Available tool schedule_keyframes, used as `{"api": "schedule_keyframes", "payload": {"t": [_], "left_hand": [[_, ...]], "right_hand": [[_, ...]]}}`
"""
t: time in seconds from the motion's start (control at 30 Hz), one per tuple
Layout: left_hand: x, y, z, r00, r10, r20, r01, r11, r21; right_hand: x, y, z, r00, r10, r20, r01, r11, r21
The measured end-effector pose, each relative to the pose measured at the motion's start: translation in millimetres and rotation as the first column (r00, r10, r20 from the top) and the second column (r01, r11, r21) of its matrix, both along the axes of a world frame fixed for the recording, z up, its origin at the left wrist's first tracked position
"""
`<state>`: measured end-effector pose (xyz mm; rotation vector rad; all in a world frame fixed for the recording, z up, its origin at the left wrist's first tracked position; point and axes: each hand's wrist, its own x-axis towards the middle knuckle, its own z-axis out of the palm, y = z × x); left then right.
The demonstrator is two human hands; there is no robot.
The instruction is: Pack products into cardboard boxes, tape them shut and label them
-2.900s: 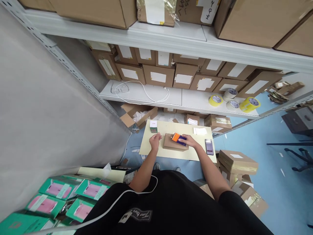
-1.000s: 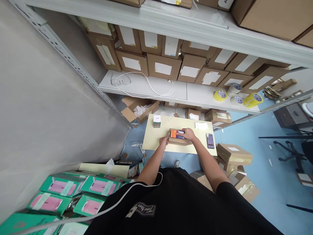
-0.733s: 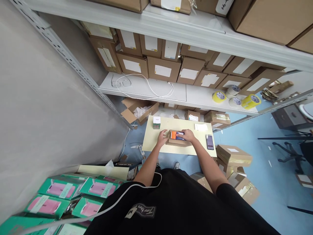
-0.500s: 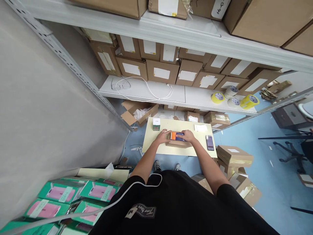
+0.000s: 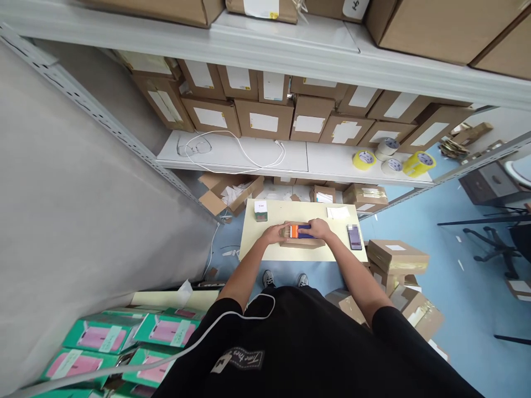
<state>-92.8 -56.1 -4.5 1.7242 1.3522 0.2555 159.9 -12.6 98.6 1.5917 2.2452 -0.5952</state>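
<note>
Gripping the tool (image 5: 294,231) atop the box (image 5: 305,244), the right hand (image 5: 320,228) stays put; the left hand (image 5: 272,234), apart moments ago, now curls at the box's left end, pinch unclear, so both seem engaged.

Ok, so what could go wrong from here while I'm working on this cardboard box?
Your left hand is close to the orange end of the orange-and-blue tool in your right hand, so a slip over the cardboard box might catch your fingers. The phone lies near the table's right end and could get knocked off. The white cord crossing your black shirt might snag.
</note>
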Motion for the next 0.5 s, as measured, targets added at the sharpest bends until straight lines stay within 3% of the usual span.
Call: {"api": "schedule_keyframes", "payload": {"t": [0.17, 0.5], "left_hand": [[4, -3, -0.5, 0.996, 0.076, 0.051, -0.076, 0.997, 0.002], [1, 1, 4.7, 0.996, 0.079, 0.038, -0.079, 0.997, -0.011]], "right_hand": [[36, 8, 6, 0.998, -0.048, 0.045, 0.047, 0.999, 0.025], [177, 11, 31, 0.963, -0.22, 0.154, 0.213, 0.975, 0.056]]}}
